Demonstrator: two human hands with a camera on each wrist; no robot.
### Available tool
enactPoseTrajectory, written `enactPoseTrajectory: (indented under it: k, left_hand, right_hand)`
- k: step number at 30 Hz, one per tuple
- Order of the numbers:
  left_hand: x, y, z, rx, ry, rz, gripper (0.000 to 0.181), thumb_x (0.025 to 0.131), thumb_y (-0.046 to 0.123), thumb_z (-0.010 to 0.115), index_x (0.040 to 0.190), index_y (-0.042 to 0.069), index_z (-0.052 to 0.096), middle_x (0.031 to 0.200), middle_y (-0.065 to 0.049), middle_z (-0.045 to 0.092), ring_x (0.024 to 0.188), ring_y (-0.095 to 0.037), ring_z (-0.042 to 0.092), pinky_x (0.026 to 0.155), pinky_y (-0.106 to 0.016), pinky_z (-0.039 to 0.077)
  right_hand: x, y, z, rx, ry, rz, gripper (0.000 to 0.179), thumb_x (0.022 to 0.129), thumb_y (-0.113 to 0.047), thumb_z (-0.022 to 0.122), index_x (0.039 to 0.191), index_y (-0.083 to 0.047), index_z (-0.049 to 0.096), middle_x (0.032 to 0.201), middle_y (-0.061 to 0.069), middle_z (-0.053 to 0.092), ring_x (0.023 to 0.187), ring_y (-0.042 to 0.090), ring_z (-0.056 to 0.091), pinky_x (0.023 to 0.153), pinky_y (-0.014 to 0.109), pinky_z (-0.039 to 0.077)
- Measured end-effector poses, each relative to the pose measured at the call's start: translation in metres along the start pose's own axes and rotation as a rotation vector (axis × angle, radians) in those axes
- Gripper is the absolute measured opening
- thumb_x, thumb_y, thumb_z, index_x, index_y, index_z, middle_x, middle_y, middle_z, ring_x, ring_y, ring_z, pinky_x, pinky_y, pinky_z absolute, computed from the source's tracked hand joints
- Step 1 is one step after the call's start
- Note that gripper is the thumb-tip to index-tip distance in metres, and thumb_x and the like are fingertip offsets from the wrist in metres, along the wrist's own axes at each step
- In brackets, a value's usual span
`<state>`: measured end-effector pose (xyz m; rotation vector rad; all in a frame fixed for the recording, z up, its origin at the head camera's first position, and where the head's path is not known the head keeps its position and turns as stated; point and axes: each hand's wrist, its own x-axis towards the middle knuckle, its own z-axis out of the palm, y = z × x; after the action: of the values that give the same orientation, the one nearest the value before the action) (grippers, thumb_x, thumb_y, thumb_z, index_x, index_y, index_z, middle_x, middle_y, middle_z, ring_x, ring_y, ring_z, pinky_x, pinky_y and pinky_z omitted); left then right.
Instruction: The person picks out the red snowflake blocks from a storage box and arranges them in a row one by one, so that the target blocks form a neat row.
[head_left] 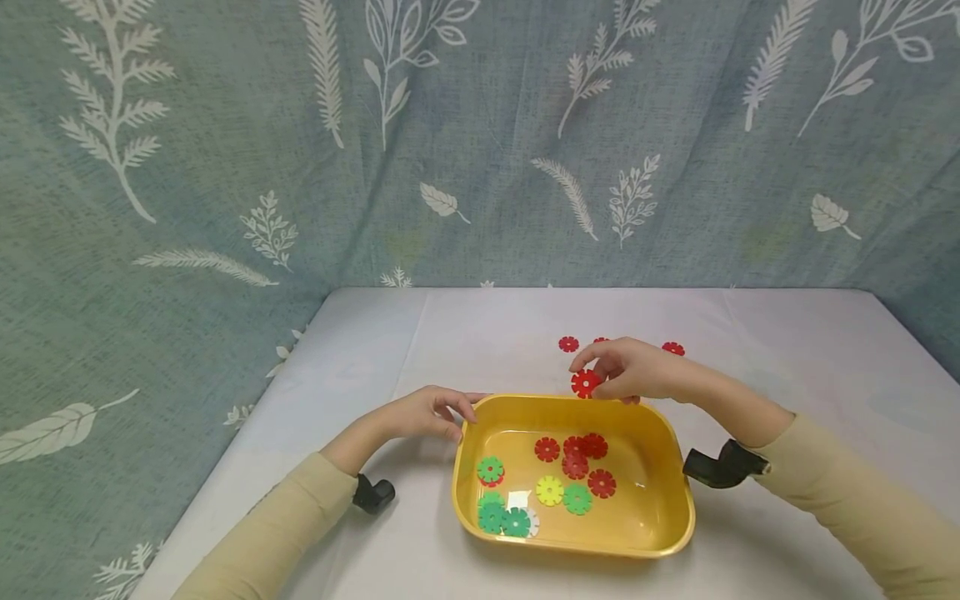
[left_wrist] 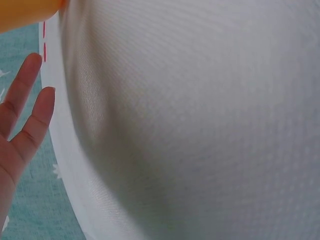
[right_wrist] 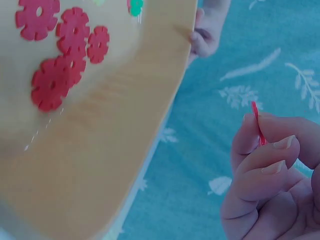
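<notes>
A yellow plastic basin [head_left: 570, 546] stands on the white-covered table, with notched plastic discs in red, green, yellow and white lying in it. My left hand [head_left: 426, 414] grips its far left rim, a finger over the edge and the thumb outside; other fingers [left_wrist: 37, 120] stretch out in the left wrist view. Just above the far rim, my right hand [head_left: 626, 371] pinches a red notched disc [head_left: 582, 384] between thumb and fingertips. In the right wrist view that red disc [right_wrist: 256, 111] shows edge-on, while red discs [right_wrist: 51, 85] lie in the basin.
Beyond the basin, more red discs [head_left: 568, 343] lie on the white tablecloth [head_left: 487, 333], one of them right of my right hand [head_left: 672, 348]. A green leaf-patterned curtain [head_left: 480, 208] hangs behind and to the left. Black wrist mounts [head_left: 723, 467] sit under both sleeves.
</notes>
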<state>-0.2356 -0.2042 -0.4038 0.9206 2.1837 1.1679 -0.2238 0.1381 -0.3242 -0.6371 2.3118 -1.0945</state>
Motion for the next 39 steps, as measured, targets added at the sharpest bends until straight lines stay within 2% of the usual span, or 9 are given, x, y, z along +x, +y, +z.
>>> enactPoseTrajectory:
  k: [4, 12, 22, 31, 39]
  left_hand:
    - [-0.001, 0.0, 0.0, 0.002, 0.003, -0.005, 0.023, 0.075, 0.012, 0.073, 0.094, 0.004, 0.064, 0.139, -0.014, 0.043, 0.131, -0.03, 0.036, 0.09, -0.043, 0.042]
    - [-0.001, 0.001, 0.0, 0.01, 0.01, -0.012, 0.022, 0.075, 0.01, 0.073, 0.094, 0.004, 0.064, 0.138, -0.014, 0.044, 0.13, -0.03, 0.037, 0.089, -0.043, 0.043]
    - [-0.001, 0.004, 0.0, 0.029, 0.008, -0.013, 0.023, 0.075, 0.014, 0.074, 0.093, 0.005, 0.064, 0.138, -0.014, 0.045, 0.13, -0.03, 0.038, 0.088, -0.043, 0.044]
    - [0.0, 0.005, 0.0, 0.033, 0.01, -0.04, 0.023, 0.076, 0.017, 0.074, 0.095, 0.007, 0.065, 0.138, -0.011, 0.045, 0.13, -0.029, 0.038, 0.09, -0.043, 0.042]
    - [-0.001, 0.003, 0.0, 0.041, 0.011, -0.038, 0.023, 0.076, 0.016, 0.074, 0.095, 0.007, 0.065, 0.138, -0.011, 0.045, 0.13, -0.028, 0.038, 0.09, -0.042, 0.042]
  right_hand:
    - [-0.007, 0.006, -0.009, 0.02, 0.007, -0.01, 0.032, 0.083, -0.007, 0.063, 0.115, -0.007, 0.056, 0.076, 0.013, 0.057, 0.05, 0.014, 0.04, 0.049, 0.023, 0.041]
    - [-0.016, 0.016, -0.023, 0.02, 0.063, 0.011, 0.036, 0.083, -0.012, 0.065, 0.117, -0.008, 0.055, 0.069, 0.005, 0.051, 0.049, 0.014, 0.04, 0.049, 0.025, 0.042]
    - [-0.025, 0.034, -0.045, 0.015, 0.154, 0.095, 0.042, 0.083, -0.016, 0.065, 0.122, -0.008, 0.051, 0.071, 0.005, 0.053, 0.052, 0.014, 0.041, 0.053, 0.026, 0.043]
    - [-0.035, 0.056, -0.066, 0.029, 0.246, 0.154, 0.047, 0.085, -0.018, 0.063, 0.127, -0.006, 0.046, 0.087, 0.006, 0.061, 0.057, 0.017, 0.046, 0.055, 0.026, 0.044]
    - [-0.036, 0.087, -0.085, 0.053, 0.266, 0.225, 0.053, 0.088, -0.024, 0.06, 0.133, -0.006, 0.039, 0.075, 0.002, 0.052, 0.055, 0.015, 0.042, 0.059, 0.029, 0.043]
